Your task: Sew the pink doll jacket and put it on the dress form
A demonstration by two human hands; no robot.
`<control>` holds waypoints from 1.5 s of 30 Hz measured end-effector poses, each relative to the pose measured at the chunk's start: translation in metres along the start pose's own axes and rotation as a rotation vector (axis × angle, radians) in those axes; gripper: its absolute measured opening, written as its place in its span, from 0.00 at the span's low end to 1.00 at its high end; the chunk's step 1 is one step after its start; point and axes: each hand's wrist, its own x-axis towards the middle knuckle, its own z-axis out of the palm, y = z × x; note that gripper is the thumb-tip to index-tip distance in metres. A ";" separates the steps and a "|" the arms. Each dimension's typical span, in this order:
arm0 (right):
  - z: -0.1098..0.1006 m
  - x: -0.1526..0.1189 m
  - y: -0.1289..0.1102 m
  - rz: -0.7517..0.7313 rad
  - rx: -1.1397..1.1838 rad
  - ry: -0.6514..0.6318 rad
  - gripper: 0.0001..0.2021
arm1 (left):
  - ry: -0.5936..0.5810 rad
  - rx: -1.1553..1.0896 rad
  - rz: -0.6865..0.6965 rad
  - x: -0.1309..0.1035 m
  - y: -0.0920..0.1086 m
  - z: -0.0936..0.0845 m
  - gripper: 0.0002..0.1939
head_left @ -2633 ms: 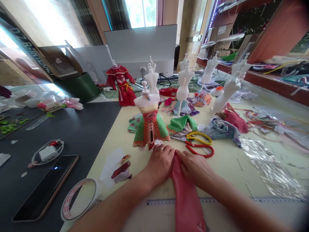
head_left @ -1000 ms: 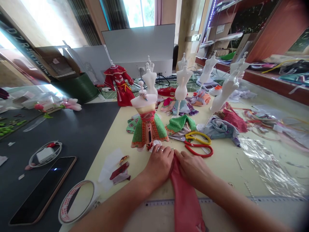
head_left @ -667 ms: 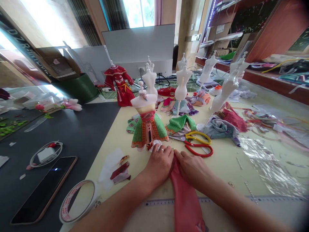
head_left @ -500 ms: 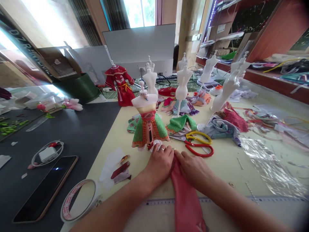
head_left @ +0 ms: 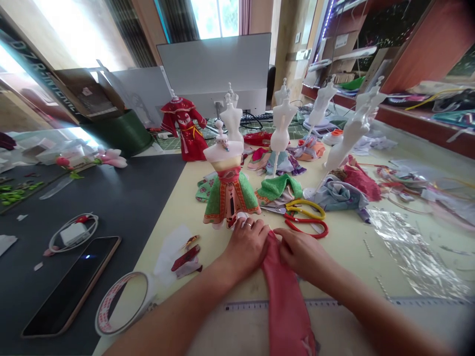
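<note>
1. Toward the near edge of the table [head_left: 345, 264], the pink cloth [head_left: 285, 311] is running long-axis from between left hand [head_left: 247, 245] and right hand [head_left: 305, 251], crossing the ruler [head_left: 247, 307].
2. Right is apparently pinching the far end.
3. Left is curling against that end's left side; grip hidden, can't tell.
4. Neither is sitting nearer.

Two hands [head_left: 248, 245], one pink cloth [head_left: 284, 301], one phone [head_left: 74, 287], two dressed mannequins [head_left: 230, 185] and perhaps seven bare mannequins [head_left: 281, 127] are seen.
</note>
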 end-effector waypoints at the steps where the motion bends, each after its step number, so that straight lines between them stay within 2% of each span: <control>1: -0.001 0.000 0.002 0.017 0.056 -0.008 0.13 | -0.002 0.000 -0.001 0.000 0.000 0.000 0.12; 5: -0.003 -0.004 0.008 0.059 0.217 -0.023 0.15 | -0.014 -0.001 0.005 0.001 -0.001 0.000 0.14; 10: -0.002 -0.012 0.009 0.048 0.283 -0.020 0.13 | -0.012 -0.011 0.011 0.001 -0.002 -0.002 0.14; 17: 0.005 -0.024 -0.001 0.064 0.092 0.074 0.11 | 0.006 -0.030 0.003 0.000 -0.002 -0.001 0.15; 21: 0.014 -0.033 -0.004 0.009 0.004 0.161 0.11 | 0.007 -0.023 -0.001 0.000 -0.002 -0.001 0.15; 27: 0.025 -0.040 -0.006 -0.070 -0.083 0.219 0.15 | -0.017 -0.032 -0.002 -0.001 -0.003 -0.004 0.15; 34: 0.026 -0.042 -0.007 -0.088 -0.142 0.215 0.15 | -0.025 -0.031 -0.003 -0.001 -0.003 -0.005 0.15; 45: 0.027 -0.041 -0.009 -0.061 -0.095 0.212 0.15 | -0.021 -0.039 -0.001 -0.001 -0.003 -0.005 0.14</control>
